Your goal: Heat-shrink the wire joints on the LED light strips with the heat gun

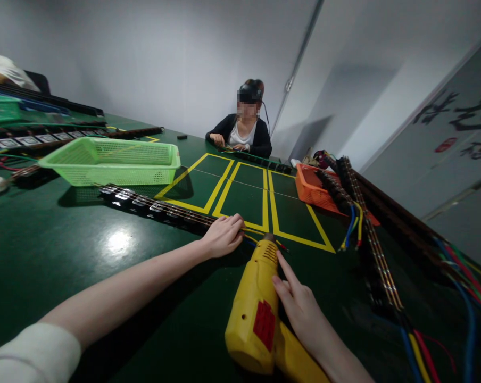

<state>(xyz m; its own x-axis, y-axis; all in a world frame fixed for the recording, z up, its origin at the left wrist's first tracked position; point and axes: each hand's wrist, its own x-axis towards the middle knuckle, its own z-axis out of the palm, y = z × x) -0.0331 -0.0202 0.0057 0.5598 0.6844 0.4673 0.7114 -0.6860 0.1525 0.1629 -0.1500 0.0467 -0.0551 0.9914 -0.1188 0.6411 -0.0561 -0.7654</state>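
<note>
My left hand (pixel 224 235) is closed over the right end of a long black strip assembly (pixel 156 209) lying on the green table. Thin yellow, blue and red wires (pixel 282 246) come out past my fingers. A yellow heat gun (pixel 254 306) is nearest to me, its dark nozzle beside those wires. My right hand (pixel 300 298) lies against the gun's right side, index finger stretched along the body toward the nozzle; its lower fingers are hidden around the handle.
A light green basket (pixel 116 162) stands at the left, an orange basket (pixel 314 189) at the right. More strips with coloured wires (pixel 378 255) lie along the right. Yellow tape (pixel 266 199) marks the table (pixel 192 319). A person (pixel 242 130) works across it, another sits far left.
</note>
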